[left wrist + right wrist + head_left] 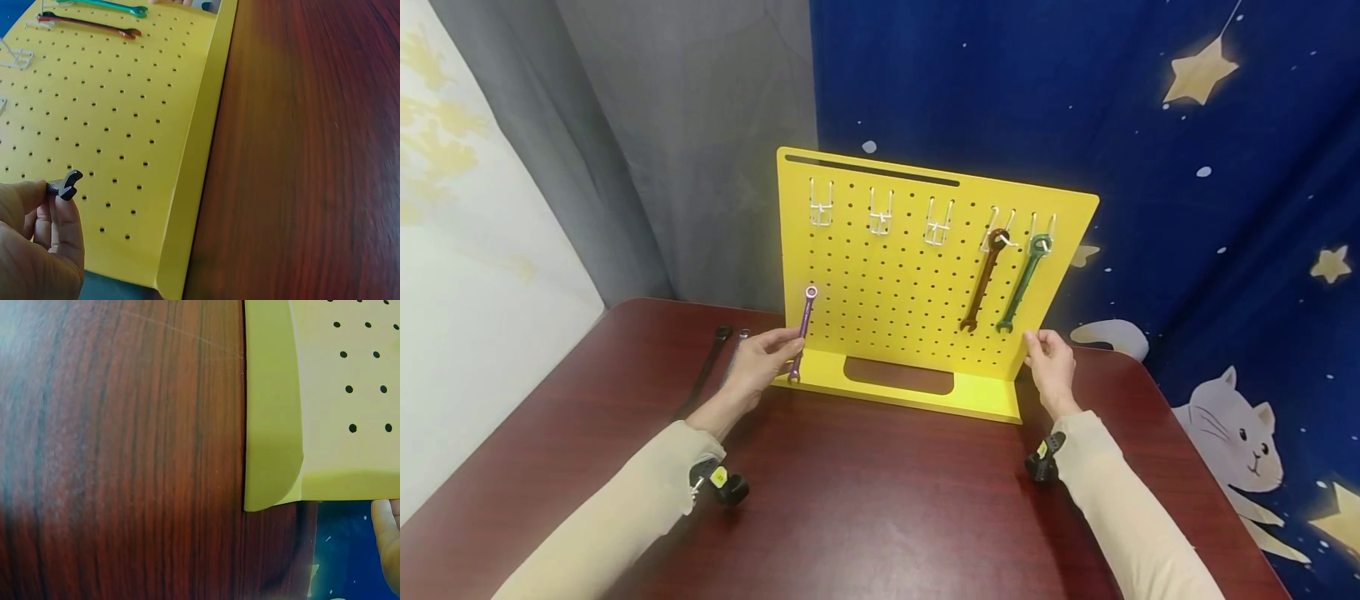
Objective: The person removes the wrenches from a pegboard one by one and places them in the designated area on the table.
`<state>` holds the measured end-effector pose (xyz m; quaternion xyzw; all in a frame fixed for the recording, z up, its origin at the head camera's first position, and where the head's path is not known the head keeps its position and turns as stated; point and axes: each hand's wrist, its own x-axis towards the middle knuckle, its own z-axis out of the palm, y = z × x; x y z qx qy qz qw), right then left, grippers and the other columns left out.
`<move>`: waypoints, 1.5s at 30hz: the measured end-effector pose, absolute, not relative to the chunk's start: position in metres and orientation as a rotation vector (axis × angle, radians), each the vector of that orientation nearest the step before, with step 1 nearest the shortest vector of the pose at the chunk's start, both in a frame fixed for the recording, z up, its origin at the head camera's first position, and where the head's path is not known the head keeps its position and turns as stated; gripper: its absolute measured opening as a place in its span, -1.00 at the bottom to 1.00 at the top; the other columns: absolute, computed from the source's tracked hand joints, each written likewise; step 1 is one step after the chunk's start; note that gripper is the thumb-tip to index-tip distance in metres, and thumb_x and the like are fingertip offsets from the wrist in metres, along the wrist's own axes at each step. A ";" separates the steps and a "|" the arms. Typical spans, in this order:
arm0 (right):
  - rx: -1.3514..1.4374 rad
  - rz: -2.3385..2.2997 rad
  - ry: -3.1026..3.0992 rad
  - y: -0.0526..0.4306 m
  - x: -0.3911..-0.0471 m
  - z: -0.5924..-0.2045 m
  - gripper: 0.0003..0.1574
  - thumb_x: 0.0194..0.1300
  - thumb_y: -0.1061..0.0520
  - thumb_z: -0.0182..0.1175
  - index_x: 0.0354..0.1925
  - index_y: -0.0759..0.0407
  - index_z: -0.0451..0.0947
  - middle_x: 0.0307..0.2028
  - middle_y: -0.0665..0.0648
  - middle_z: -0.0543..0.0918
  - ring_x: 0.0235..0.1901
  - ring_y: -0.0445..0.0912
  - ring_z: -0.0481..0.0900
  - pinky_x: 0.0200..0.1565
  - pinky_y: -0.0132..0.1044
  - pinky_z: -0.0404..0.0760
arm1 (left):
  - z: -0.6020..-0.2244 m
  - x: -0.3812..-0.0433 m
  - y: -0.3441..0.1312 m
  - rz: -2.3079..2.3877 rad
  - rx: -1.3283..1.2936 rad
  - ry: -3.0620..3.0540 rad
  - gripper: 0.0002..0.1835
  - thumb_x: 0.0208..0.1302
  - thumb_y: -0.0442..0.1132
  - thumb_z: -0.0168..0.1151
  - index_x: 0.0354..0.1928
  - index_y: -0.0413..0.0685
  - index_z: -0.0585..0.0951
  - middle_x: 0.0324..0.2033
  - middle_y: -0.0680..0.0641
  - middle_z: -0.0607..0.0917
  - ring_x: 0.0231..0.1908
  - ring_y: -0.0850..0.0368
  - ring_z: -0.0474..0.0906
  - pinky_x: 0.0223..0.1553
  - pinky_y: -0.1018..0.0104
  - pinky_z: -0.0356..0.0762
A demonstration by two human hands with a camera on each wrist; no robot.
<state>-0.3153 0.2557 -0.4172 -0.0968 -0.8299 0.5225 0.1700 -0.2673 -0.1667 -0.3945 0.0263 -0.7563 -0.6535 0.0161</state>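
In the left hand: one purple wrench, pinched between thumb and fingers, ring end up, forked end down, before the lower corner of a yellow pegboard. Right hand: at the board's opposite edge, touching it; whether the fingers curl round behind cannot be told. Above the right hand: one green wrench and, beside it toward the left hand, one reddish-brown wrench, each hung by its ring end from white wire hooks, five along the board's upper part. Beyond the left hand, on the dark red table: one black wrench; another wrench, partly hidden. At each wrist: one black device, yellow label, marking too small to read.
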 end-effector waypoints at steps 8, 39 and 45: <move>-0.283 1.499 -2.350 0.255 -0.315 -0.418 -0.46 0.38 -0.16 0.01 0.02 0.27 0.43 0.02 0.30 0.57 -0.05 0.15 0.58 0.11 -0.06 0.51 | -0.402 -0.266 -0.192 -1.985 0.126 -2.384 -0.56 0.28 -0.29 0.20 0.16 -0.34 0.47 -0.29 -0.04 0.68 -0.40 0.36 0.59 -0.34 0.51 0.60; -0.280 1.478 -2.347 0.255 -0.316 -0.419 -0.47 0.38 -0.16 0.01 -0.02 0.27 0.45 -0.01 0.28 0.60 -0.08 0.13 0.60 0.07 -0.08 0.55 | -0.416 -0.257 -0.254 -1.879 0.220 -2.415 -0.47 0.27 -0.23 0.21 0.20 -0.40 0.40 -0.49 0.33 0.61 -0.47 0.45 0.56 -0.41 0.57 0.56; -0.284 1.487 -2.354 0.255 -0.316 -0.419 -0.45 0.37 -0.18 0.01 0.00 0.26 0.45 0.01 0.29 0.58 -0.06 0.15 0.59 0.08 -0.08 0.53 | -0.418 -0.256 -0.258 -1.857 0.248 -2.425 -0.48 0.28 -0.24 0.20 0.20 -0.41 0.40 -0.43 0.27 0.63 -0.46 0.42 0.57 -0.40 0.55 0.57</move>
